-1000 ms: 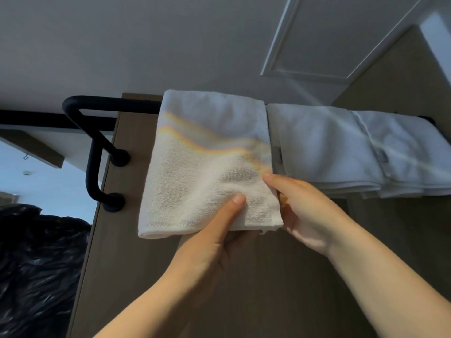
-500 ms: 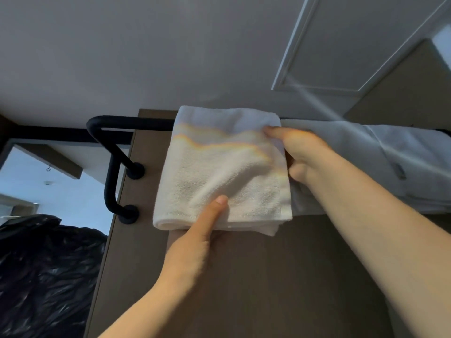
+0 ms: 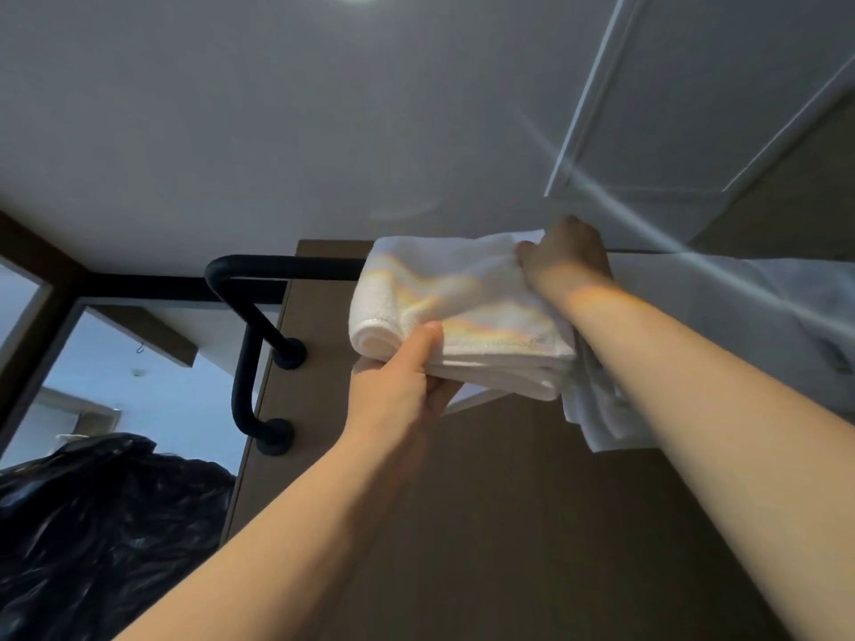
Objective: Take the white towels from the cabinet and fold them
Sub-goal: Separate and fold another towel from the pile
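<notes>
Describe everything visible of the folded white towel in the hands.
White looped terry, the folded towel shows several stacked layers, a hemmed edge and a rounded fold at its left. A rainbow glare streak crosses it. It sits bunched against the black rail, beside more white towels. The left hand grips its lower edge, thumb on top; the right hand clutches its upper right corner.

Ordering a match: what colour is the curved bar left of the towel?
The bar is black, clearest in head view.

Black rail [image 3: 287, 266] left, more towels [image 3: 763, 293] right — free room before panel [image 3: 509, 501].
</notes>
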Available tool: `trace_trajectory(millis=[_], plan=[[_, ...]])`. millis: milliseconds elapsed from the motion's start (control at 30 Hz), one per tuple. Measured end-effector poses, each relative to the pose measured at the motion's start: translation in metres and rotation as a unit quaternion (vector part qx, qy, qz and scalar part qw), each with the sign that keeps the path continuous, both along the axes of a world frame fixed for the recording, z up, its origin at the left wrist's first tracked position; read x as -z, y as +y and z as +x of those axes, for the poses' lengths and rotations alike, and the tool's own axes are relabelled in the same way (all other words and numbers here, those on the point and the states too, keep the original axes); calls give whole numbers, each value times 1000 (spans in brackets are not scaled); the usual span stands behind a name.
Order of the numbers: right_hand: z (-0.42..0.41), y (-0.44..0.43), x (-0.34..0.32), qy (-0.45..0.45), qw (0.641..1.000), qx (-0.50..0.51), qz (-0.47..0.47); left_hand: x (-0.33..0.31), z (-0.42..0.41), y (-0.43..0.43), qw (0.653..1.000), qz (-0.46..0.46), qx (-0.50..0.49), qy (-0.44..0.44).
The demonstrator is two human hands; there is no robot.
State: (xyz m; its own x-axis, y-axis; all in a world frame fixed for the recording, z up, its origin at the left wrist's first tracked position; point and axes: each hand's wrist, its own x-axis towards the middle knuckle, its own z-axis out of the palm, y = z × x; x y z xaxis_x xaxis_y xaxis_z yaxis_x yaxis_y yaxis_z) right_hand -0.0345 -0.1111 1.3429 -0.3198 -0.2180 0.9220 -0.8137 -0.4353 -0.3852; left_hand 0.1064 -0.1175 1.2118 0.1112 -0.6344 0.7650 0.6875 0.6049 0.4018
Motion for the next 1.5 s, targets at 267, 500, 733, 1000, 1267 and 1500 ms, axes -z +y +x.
trace_trajectory(millis=[267,500,733,1000,1267,1500], plan=[[-2,-6,24,242,962,114,-47,16,-1,-8,999,14,5,-36],[-22,-23,27,308,940,141,-40,16,31,-4,985,-20,-150,-79],[-17,-12,60,249,966,22,-69,11,51,-15,955,-29,-233,-182],[-19,-16,150,6,985,-169,-28,20,62,-26,939,-28,-267,-214],[-33,-12,161,-182,862,-465,85,15,73,-32,921,-36,-227,-316],[-32,6,158,-154,805,-557,135,14,76,-43,941,-6,-124,-314]])
